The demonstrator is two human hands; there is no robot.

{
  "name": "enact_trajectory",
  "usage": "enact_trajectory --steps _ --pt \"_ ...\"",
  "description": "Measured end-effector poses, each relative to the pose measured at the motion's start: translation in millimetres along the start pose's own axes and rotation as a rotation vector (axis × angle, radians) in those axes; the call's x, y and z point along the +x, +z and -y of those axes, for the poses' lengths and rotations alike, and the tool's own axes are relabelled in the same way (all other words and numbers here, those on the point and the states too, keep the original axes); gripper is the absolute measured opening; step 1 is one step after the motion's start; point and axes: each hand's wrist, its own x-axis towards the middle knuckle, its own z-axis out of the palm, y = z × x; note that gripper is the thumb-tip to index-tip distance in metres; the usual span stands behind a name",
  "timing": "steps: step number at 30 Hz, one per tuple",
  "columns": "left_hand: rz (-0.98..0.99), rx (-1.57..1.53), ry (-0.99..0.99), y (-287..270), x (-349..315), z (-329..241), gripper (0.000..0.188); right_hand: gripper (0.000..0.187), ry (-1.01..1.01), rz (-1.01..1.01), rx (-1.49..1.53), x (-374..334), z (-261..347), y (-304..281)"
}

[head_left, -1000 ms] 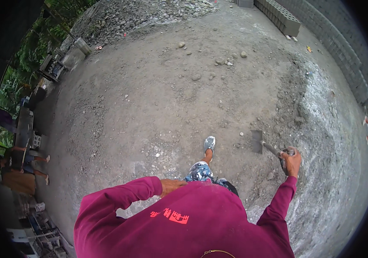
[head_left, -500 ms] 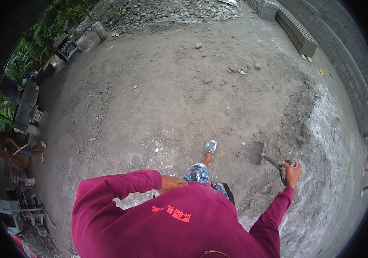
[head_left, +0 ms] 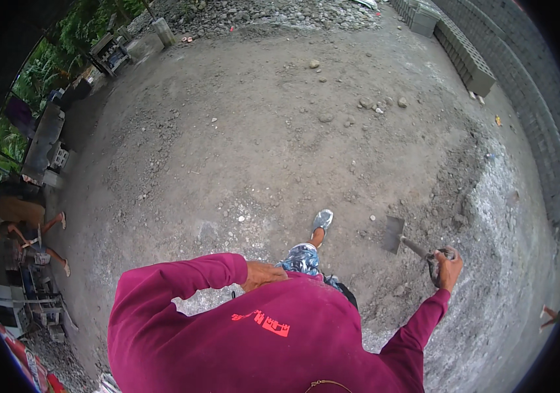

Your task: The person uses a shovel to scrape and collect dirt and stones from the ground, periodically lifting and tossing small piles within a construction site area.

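My right hand [head_left: 449, 268] is closed round the dark grip at the handle end of a shovel [head_left: 415, 247]. Its flat grey blade [head_left: 393, 234] points away to the left, close over or on the dirt; I cannot tell whether it touches. At my waist, my left hand [head_left: 263, 275] lies against the front of my maroon shirt [head_left: 195, 327]. Its fingertips are hidden, so their grip does not show. One shoe [head_left: 322, 219] shows below my patterned shorts [head_left: 301, 259].
Loose stones [head_left: 375, 105] dot the dirt ahead, and a gravel heap [head_left: 267, 16] lies beyond. Hollow blocks [head_left: 470, 62] line the right side by a block wall [head_left: 519, 72]. At left, a person [head_left: 28, 239] is near benches and clutter. Another person's legs [head_left: 547, 316] show at far right.
The ground and surroundings have shifted slightly rightward in view. The person at left has moved nearer, legs apart. The legs at far right have moved nearer. My hands keep their positions, the right one with the shovel.
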Motion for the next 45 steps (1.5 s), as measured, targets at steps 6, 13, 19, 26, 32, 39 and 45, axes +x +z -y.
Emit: enact_trajectory --steps 6,13,19,26,32,39,45 --pt "0.066 0.021 -0.043 -30.9 11.2 -7.4 0.092 0.042 -0.019 -0.067 -0.039 0.7 -6.4 -18.7" --pt "0.201 0.071 0.015 -51.6 51.7 37.4 0.082 0.056 0.034 -0.002 -0.014 16.1 21.8 1.2" --pt "0.291 0.004 -0.087 -125.8 117.1 95.7 0.075 0.058 0.151 -0.008 -0.025 13.2 26.1 2.5" --pt "0.538 0.075 -0.008 -245.7 214.4 120.8 0.075 0.061 0.209 -0.124 -0.012 44.6 45.7 11.6" --pt "0.807 0.159 0.092 -308.7 305.8 120.8 0.075 0.063 0.325 -0.177 -0.053 44.2 59.5 23.7" --pt "1.039 0.314 0.211 -343.3 393.0 113.6 0.075 0.062 0.460 -0.190 -0.037 -15.7 63.5 62.6" --pt "1.173 0.427 0.282 -351.9 445.5 91.9 0.075 0.060 0.487 -0.272 0.020 -29.5 57.5 79.5"
